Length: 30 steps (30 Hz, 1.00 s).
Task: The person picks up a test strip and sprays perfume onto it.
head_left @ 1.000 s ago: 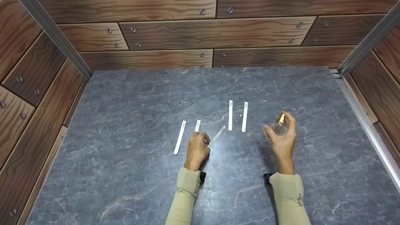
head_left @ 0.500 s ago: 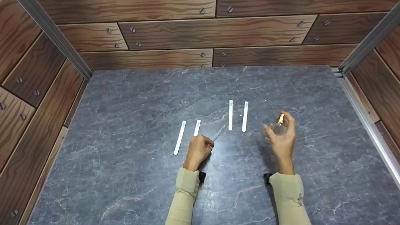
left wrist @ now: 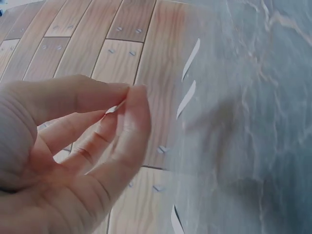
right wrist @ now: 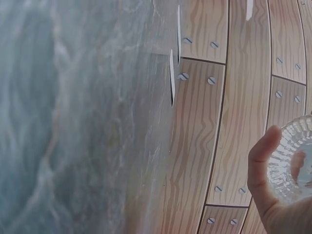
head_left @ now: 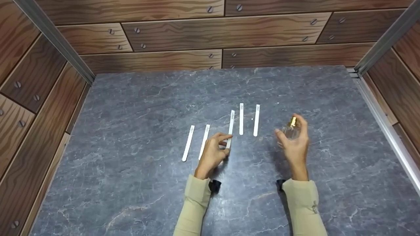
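My left hand (head_left: 227,143) pinches the near end of a thin white paper strip (head_left: 231,123) between thumb and fingers, lifted above the grey marble table (head_left: 137,98), far end pointing away. In the left wrist view the pinched strip end (left wrist: 113,109) shows between the left hand's fingertips (left wrist: 134,97). My right hand (head_left: 288,128) holds a small clear glass bottle (head_left: 293,132) with a gold cap, upright above the table to the right. The ribbed glass bottle (right wrist: 295,165) fills the corner of the right wrist view beside my thumb (right wrist: 261,161).
Two white strips (head_left: 188,143) (head_left: 204,141) lie left of my left hand. Two more strips (head_left: 241,119) (head_left: 256,120) lie side by side between the hands, farther back. Wood-pattern walls (head_left: 210,36) with metal corner rails enclose the table on three sides.
My left hand picked up the slanted strip and turned it to point straight away, shifting slightly right. The right hand kept the bottle nearly still.
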### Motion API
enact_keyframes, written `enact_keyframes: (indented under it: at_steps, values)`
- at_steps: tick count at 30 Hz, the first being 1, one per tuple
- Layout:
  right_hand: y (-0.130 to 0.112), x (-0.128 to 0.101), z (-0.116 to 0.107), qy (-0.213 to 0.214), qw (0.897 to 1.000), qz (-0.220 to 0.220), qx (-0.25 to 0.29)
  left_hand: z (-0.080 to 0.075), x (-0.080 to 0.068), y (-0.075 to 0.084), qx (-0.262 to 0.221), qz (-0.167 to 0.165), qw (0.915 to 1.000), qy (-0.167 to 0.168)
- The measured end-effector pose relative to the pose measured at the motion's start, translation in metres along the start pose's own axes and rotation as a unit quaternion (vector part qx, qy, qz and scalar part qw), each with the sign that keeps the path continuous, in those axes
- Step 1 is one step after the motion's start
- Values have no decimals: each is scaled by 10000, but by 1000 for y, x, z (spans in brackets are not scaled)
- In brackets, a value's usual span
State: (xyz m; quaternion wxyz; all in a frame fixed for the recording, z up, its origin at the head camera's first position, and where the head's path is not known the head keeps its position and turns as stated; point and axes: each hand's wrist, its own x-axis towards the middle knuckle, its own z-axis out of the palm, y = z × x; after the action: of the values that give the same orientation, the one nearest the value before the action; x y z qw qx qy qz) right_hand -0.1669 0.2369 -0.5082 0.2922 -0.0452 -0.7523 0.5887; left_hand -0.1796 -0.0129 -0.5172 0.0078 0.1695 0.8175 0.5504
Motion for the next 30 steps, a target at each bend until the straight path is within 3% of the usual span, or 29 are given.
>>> enact_keyframes:
  at_steps: [8, 14, 30]
  values:
    - [1, 0, 3, 39, 9985, -433, -325, 4, -1, 11, 245, 433, 9987, 80]
    - [1, 1, 4, 42, 9980, -518, -360, 5, -3, 21, 82, 479, 9984, -292]
    - [3, -4, 12, 5, 9826, -1538, -1038, 17, -3, 27, 470, 673, 9956, -442]
